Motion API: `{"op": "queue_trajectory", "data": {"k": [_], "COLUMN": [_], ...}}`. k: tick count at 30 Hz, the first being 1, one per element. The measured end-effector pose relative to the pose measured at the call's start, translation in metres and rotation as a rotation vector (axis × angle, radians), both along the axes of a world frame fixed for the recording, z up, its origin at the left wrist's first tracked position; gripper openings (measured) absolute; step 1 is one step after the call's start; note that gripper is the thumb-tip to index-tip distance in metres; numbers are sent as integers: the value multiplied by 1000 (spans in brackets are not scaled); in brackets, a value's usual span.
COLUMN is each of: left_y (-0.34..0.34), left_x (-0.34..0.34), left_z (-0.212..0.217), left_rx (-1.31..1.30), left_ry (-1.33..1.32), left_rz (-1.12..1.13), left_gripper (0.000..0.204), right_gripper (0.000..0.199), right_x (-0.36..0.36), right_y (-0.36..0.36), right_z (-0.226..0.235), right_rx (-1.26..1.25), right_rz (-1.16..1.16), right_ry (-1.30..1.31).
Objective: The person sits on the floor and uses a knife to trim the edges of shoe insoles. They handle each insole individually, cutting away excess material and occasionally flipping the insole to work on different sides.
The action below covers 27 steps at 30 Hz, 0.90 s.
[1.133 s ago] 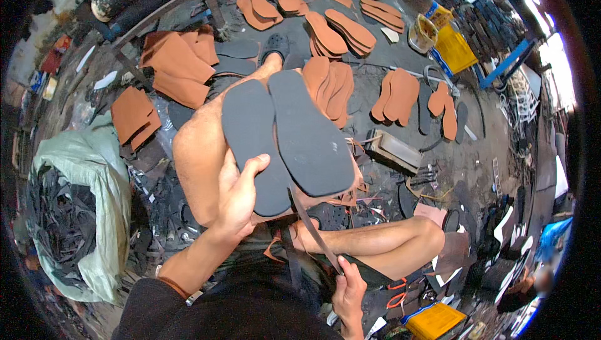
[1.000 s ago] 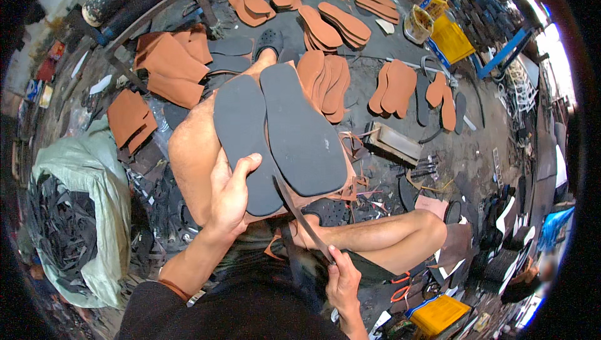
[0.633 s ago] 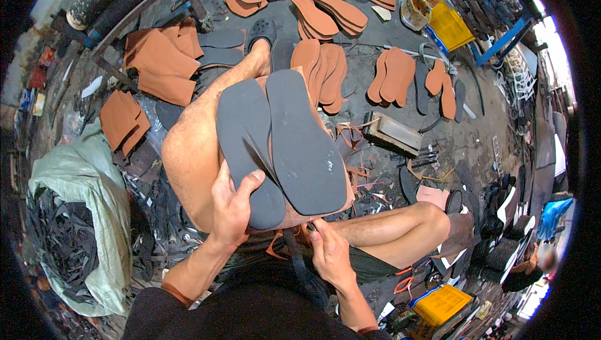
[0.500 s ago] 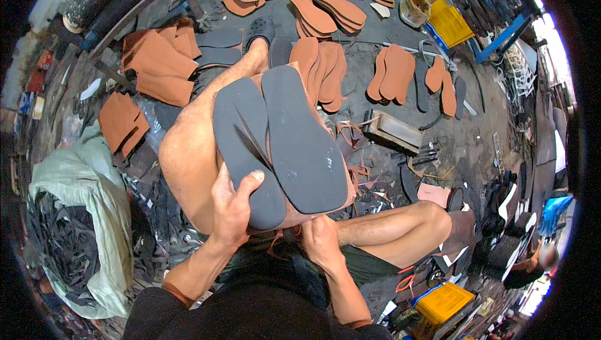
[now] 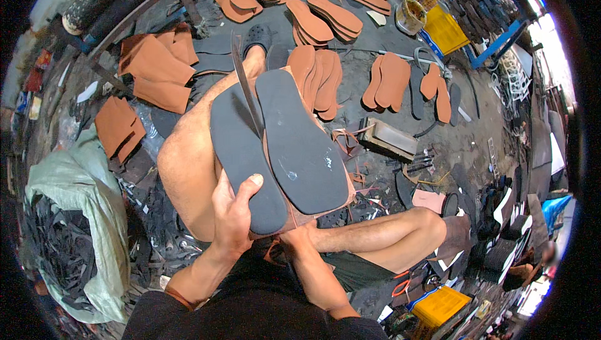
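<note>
Two dark grey shoe soles (image 5: 300,146) lie side by side on a brown sheet (image 5: 300,216) over my lap. My left hand (image 5: 235,211) grips the near end of the left sole and sheet, thumb on top. Between the soles a thin dark knife blade (image 5: 245,86) sticks up through the sheet, tip pointing away from me. My right hand (image 5: 299,235) is closed under the sheet's near edge, on the blade's lower side. The sheet hides its fingers and the knife's handle.
Brown cut soles (image 5: 391,83) lie in groups on the floor ahead. Brown sheet pieces (image 5: 159,71) are piled at left, above a pale sack (image 5: 106,227) of black scraps. A rectangular block (image 5: 388,139) stands to the right. Orange-handled scissors (image 5: 400,285) lie near a yellow container (image 5: 441,305).
The blade has moved away from me along the gap between the soles, and more of it stands up. My right hand has shifted left and further under the sheet. My left hand keeps its grip.
</note>
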<state>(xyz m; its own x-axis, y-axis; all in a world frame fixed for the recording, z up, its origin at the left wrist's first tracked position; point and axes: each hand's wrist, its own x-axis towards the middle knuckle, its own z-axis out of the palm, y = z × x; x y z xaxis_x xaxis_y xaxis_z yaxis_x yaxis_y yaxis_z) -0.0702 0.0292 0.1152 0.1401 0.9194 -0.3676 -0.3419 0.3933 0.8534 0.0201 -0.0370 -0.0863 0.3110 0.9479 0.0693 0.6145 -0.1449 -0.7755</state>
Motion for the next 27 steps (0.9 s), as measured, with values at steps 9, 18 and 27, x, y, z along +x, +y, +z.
{"op": "queue_trajectory", "data": {"k": [9,18,27], "left_y": [-12,-15,3], "left_x": [-3,-34,-79], "left_z": [-6,-5,36], "left_rx": [10,45,-113], "left_ry": [104,-27,-112], "left_rz": [-25,-124,-146], "left_gripper": [56,56,46], "right_gripper": [44,48,53], "right_x": [31,55,20], "right_y": [7,-1,-82], "right_z": [-1,22,92], "right_rx": [-27,-73,-1], "right_rz": [75,311,338], "right_ry": [24,150,262]}}
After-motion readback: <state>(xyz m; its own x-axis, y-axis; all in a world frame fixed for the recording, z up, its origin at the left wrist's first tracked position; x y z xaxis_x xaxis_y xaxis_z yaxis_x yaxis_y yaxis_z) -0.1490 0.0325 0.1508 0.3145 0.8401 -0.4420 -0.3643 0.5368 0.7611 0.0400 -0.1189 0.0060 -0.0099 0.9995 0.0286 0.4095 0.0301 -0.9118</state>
